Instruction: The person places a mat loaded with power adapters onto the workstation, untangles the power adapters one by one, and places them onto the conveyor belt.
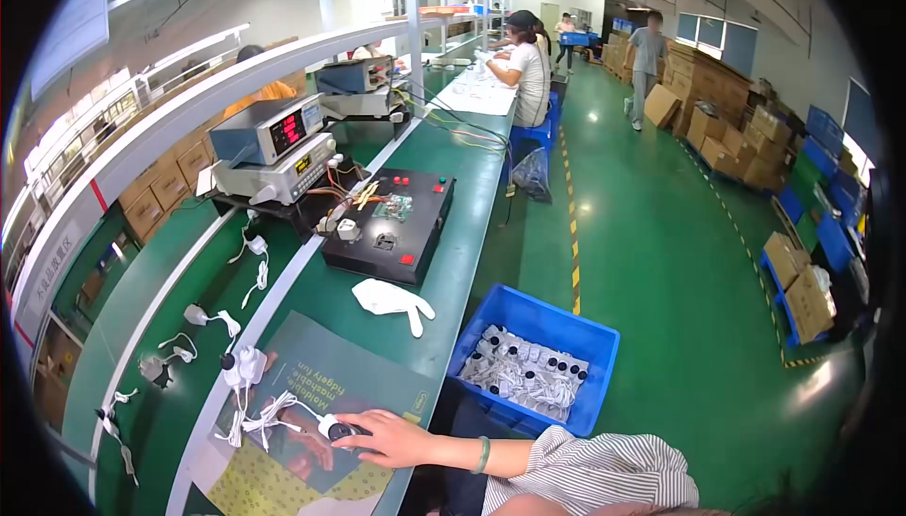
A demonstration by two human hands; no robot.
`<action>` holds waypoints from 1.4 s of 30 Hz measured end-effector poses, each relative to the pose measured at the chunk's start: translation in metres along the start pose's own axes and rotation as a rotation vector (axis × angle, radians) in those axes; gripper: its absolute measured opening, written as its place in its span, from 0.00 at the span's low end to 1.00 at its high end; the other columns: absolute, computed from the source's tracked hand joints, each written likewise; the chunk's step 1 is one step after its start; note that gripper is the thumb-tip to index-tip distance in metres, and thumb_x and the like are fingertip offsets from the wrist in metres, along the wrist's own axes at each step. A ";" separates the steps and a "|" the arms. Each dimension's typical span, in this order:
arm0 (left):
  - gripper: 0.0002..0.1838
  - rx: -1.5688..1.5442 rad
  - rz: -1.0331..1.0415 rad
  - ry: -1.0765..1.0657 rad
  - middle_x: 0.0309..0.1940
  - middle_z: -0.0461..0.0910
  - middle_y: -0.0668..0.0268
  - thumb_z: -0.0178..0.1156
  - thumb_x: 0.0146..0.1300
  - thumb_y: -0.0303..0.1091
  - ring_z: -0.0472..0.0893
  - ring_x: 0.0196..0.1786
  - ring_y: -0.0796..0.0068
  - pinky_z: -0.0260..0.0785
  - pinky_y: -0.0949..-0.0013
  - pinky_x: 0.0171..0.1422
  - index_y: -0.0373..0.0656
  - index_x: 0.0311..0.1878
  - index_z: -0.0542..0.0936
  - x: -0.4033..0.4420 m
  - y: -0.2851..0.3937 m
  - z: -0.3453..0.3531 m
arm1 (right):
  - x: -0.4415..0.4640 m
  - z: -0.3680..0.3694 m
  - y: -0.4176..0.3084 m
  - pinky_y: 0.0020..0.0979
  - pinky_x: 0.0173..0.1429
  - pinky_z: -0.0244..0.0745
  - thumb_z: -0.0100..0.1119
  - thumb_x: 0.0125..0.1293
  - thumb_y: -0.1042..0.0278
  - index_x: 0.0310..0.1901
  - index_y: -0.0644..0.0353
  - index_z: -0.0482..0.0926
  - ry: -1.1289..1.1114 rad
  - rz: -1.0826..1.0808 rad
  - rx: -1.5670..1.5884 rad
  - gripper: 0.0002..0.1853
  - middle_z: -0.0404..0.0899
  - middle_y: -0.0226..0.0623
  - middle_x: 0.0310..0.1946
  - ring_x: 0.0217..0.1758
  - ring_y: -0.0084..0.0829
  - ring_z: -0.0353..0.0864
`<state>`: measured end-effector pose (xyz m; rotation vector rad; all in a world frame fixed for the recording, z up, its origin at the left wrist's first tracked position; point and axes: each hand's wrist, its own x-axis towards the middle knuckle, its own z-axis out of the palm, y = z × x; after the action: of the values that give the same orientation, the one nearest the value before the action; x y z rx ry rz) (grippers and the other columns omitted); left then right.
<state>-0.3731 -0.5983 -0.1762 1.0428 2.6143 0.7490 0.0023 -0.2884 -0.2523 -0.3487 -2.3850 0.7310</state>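
My right hand (387, 438), with a green bangle on its wrist, reaches over the bench from the lower right. Its fingers close on a white power adapter (329, 424) with a black round end, partly hidden under them. A bundled white cord (274, 414) runs left from it. Further left, another white adapter (247, 365) lies at the bench edge. Beneath them is a printed sheet (368, 365) with a dark top and yellow-green bottom. My left hand is out of view.
A white glove (392, 303) lies beyond the sheet, near a black test box (396, 233). Stacked instruments (269, 148) stand behind. A blue bin (604, 365) of adapters is beside the bench. Several adapters hang along the left. People work or walk further off.
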 end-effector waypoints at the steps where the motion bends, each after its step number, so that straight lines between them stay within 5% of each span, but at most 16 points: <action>1: 0.29 0.002 -0.082 0.017 0.51 0.80 0.49 0.67 0.53 0.33 0.80 0.54 0.52 0.71 0.59 0.61 0.34 0.59 0.74 0.019 -0.003 -0.014 | -0.001 -0.002 -0.001 0.46 0.70 0.64 0.61 0.63 0.66 0.66 0.38 0.72 -0.004 0.003 -0.001 0.28 0.60 0.43 0.72 0.64 0.48 0.71; 2: 0.29 0.391 -0.180 0.049 0.52 0.79 0.46 0.63 0.56 0.35 0.79 0.55 0.50 0.71 0.56 0.60 0.34 0.61 0.73 0.050 -0.047 -0.029 | -0.001 -0.002 -0.002 0.46 0.70 0.64 0.61 0.63 0.66 0.66 0.38 0.71 -0.009 0.004 0.001 0.28 0.60 0.43 0.72 0.64 0.48 0.71; 4: 0.33 0.295 0.077 0.511 0.56 0.76 0.43 0.64 0.56 0.36 0.77 0.57 0.48 0.70 0.55 0.61 0.33 0.65 0.69 0.079 -0.057 -0.032 | -0.002 0.002 -0.002 0.46 0.70 0.63 0.61 0.63 0.66 0.66 0.38 0.72 -0.005 -0.006 -0.008 0.28 0.61 0.43 0.71 0.64 0.48 0.71; 5: 0.33 0.279 0.146 0.545 0.57 0.75 0.45 0.65 0.55 0.35 0.76 0.57 0.49 0.70 0.55 0.61 0.34 0.65 0.70 0.096 -0.054 -0.017 | -0.004 0.006 0.000 0.46 0.71 0.63 0.61 0.63 0.66 0.65 0.38 0.72 0.008 -0.013 -0.023 0.28 0.61 0.43 0.71 0.64 0.48 0.71; 10: 0.38 0.020 0.743 0.064 0.59 0.73 0.56 0.71 0.48 0.32 0.74 0.57 0.56 0.67 0.58 0.63 0.39 0.66 0.71 0.099 0.035 0.126 | -0.003 0.001 -0.003 0.46 0.70 0.64 0.60 0.63 0.68 0.64 0.42 0.72 0.035 -0.015 0.018 0.27 0.64 0.42 0.70 0.64 0.48 0.71; 14: 0.21 0.023 1.319 -0.205 0.67 0.69 0.53 0.42 0.76 0.36 0.73 0.66 0.61 0.67 0.58 0.69 0.34 0.64 0.71 -0.010 0.225 0.150 | -0.006 0.004 0.001 0.43 0.68 0.67 0.59 0.62 0.72 0.61 0.51 0.73 0.083 0.061 0.176 0.23 0.70 0.38 0.67 0.62 0.43 0.75; 17: 0.39 0.103 1.275 -0.248 0.61 0.72 0.58 0.72 0.46 0.33 0.73 0.59 0.53 0.66 0.56 0.65 0.43 0.66 0.71 0.007 0.233 0.166 | -0.008 0.002 0.005 0.39 0.60 0.75 0.57 0.65 0.72 0.59 0.59 0.72 0.173 0.138 0.232 0.20 0.79 0.40 0.56 0.54 0.42 0.81; 22: 0.40 0.001 1.055 -0.319 0.56 0.77 0.61 0.75 0.43 0.41 0.74 0.58 0.55 0.64 0.53 0.63 0.49 0.64 0.74 0.032 0.234 0.171 | -0.012 -0.001 0.002 0.35 0.53 0.79 0.54 0.70 0.74 0.56 0.61 0.72 0.216 0.193 0.449 0.15 0.83 0.40 0.45 0.48 0.36 0.85; 25: 0.41 0.157 1.090 -0.345 0.55 0.77 0.60 0.76 0.43 0.42 0.73 0.58 0.54 0.63 0.54 0.64 0.45 0.64 0.73 0.031 0.220 0.168 | -0.012 0.001 0.004 0.34 0.53 0.79 0.55 0.70 0.74 0.55 0.61 0.73 0.248 0.185 0.445 0.14 0.83 0.39 0.44 0.47 0.34 0.85; 27: 0.40 0.173 0.857 -0.443 0.57 0.75 0.55 0.74 0.48 0.38 0.73 0.61 0.50 0.61 0.53 0.68 0.40 0.65 0.69 0.024 0.207 0.158 | -0.013 0.001 0.007 0.33 0.52 0.79 0.55 0.70 0.73 0.55 0.61 0.74 0.259 0.196 0.434 0.13 0.83 0.38 0.43 0.46 0.33 0.85; 38: 0.31 0.016 0.050 0.217 0.54 0.77 0.48 0.66 0.63 0.44 0.77 0.57 0.51 0.67 0.56 0.63 0.34 0.62 0.71 -0.005 0.074 0.049 | -0.012 -0.002 0.002 0.30 0.46 0.79 0.55 0.70 0.71 0.50 0.59 0.78 0.212 0.217 0.372 0.09 0.82 0.35 0.41 0.43 0.31 0.85; 42: 0.29 -0.061 0.033 0.378 0.53 0.78 0.46 0.63 0.68 0.46 0.79 0.55 0.52 0.70 0.57 0.61 0.31 0.61 0.72 -0.001 0.055 0.047 | -0.012 0.001 0.003 0.31 0.44 0.79 0.56 0.70 0.70 0.47 0.58 0.79 0.224 0.176 0.306 0.08 0.82 0.34 0.39 0.41 0.33 0.84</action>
<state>-0.3223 -0.5472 -0.1863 1.0133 2.8644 1.1237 0.0108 -0.2913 -0.2605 -0.4864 -2.0130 1.0635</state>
